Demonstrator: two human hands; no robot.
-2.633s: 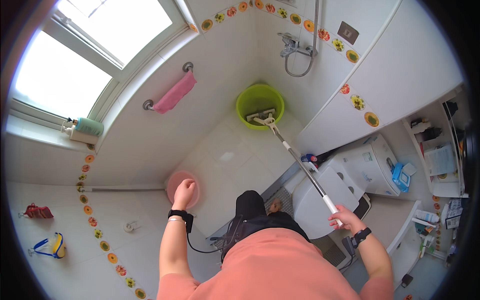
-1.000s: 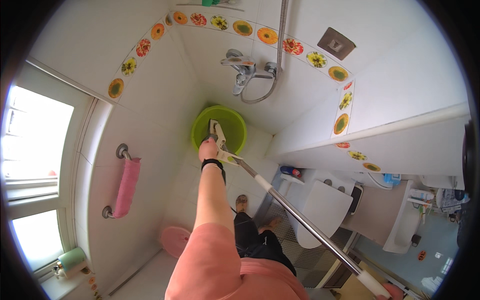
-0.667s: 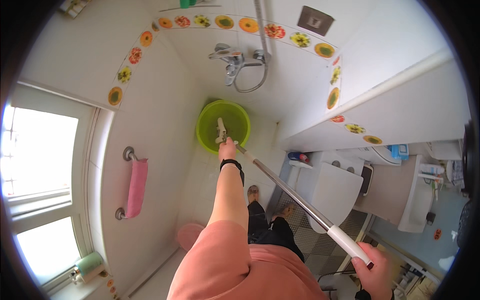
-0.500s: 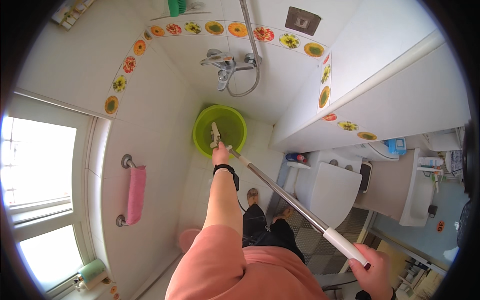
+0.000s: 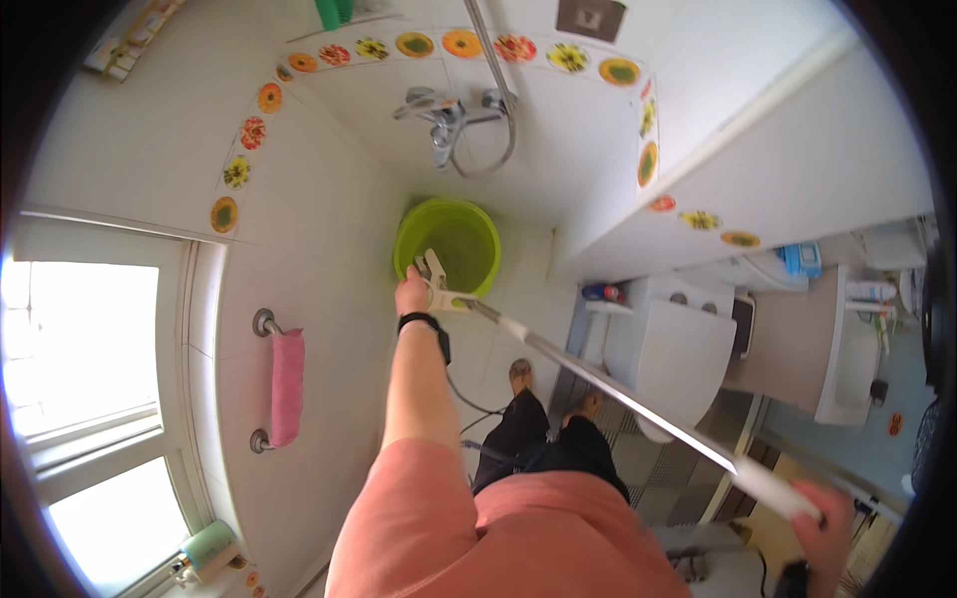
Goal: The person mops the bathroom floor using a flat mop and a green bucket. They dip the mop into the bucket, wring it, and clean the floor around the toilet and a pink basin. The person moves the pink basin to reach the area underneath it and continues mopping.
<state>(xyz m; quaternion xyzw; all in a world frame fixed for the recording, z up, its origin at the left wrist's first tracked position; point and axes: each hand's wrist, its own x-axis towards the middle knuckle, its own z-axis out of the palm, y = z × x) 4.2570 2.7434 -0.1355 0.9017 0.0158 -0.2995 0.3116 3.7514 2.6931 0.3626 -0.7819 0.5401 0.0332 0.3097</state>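
Right hand (image 5: 825,518) wraps the mop (image 5: 638,404) by its near-right sleeve (image 5: 773,486), sensible hold! Left hand (image 5: 412,296) at the far head (image 5: 435,269) (grip there? can't tell). Looks stiff, lightish, probably slick.

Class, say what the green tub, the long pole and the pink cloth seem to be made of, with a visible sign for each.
Green tub: probably plastic, smooth, coloured evenly throughout.
Long pole: apparently metal, polished, since bright highlights run along it; which metal is unclear.
Pink cloth: seemingly woven or towelling fabric, matte, without shine; its fibre cannot be told.
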